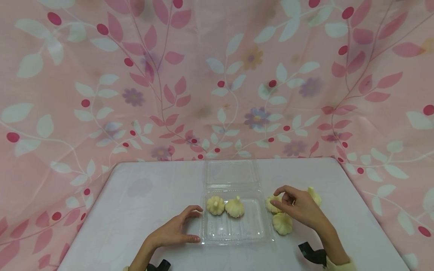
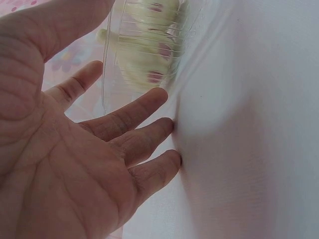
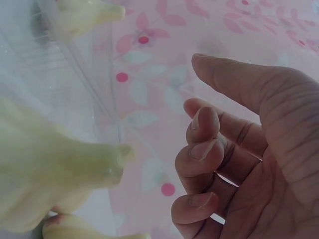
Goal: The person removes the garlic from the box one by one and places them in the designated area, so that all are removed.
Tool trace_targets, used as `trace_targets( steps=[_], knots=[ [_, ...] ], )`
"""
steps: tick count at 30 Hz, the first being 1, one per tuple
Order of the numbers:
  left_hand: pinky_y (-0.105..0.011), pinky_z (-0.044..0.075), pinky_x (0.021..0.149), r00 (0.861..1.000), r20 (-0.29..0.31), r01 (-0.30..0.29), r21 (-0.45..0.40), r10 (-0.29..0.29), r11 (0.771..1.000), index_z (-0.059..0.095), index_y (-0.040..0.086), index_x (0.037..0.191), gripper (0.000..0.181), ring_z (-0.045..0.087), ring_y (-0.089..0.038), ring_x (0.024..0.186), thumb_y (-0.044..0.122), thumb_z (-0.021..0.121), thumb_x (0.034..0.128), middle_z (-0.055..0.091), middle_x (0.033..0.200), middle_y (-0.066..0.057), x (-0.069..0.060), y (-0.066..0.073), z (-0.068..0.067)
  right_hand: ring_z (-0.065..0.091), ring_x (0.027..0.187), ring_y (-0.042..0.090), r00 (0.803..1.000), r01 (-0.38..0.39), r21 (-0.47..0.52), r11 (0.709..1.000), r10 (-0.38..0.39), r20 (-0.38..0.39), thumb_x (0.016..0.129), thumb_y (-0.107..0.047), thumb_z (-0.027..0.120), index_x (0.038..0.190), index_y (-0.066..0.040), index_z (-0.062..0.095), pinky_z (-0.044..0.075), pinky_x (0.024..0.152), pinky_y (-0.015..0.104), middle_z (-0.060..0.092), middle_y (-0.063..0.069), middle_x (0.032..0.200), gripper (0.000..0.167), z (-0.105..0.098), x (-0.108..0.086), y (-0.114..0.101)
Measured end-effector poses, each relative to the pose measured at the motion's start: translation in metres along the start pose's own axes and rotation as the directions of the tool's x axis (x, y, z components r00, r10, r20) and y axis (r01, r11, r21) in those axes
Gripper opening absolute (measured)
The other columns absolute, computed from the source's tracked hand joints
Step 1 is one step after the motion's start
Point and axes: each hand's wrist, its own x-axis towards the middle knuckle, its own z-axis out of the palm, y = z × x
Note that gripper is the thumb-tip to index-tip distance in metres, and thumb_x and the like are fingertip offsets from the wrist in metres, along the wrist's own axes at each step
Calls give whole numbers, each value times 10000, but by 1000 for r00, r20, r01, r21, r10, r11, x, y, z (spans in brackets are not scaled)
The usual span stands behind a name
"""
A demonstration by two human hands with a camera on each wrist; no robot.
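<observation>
A clear plastic clamshell box lies with its lid folded back. Two garlic bulbs sit side by side in its base, toward the left. My left hand is at the box's left edge, thumb and fingers spread; its fingertips meet the tabletop in the left wrist view. Over the bulbs right of the box hovers my right hand, holding nothing, its fingers loosely bent. Beneath it are one garlic bulb, partly covered, and another bulb nearer me. A third bulb shows behind the hand.
The white table ends at a pink floral cloth hanging behind it. Black wrist mounts sit on both forearms. In the right wrist view, a garlic bulb stands close beside the hand, stem pointing up.
</observation>
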Motion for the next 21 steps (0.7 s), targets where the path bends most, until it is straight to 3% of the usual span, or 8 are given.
trace_targets(
  steps=[11,21],
  knots=[
    [-631,274,1067,1000,-1,-6,-6,6,1000,360,200,1447,853,434,-270,1337,421,834,772,552,1373,-18,0,1,0,492,551,75,999,-36,-2,999,36,9,858,-309,784,986,-178,667,413,475,235,523,-72,648,217,13,15,-9],
    [-618,302,1054,999,-2,-35,5,35,999,350,207,1454,845,450,-254,1327,422,824,789,544,1381,-15,-1,-2,-1,486,530,65,1000,-4,19,1000,4,18,872,-312,771,998,-199,666,412,463,243,544,-82,643,199,24,23,-7]
  ],
)
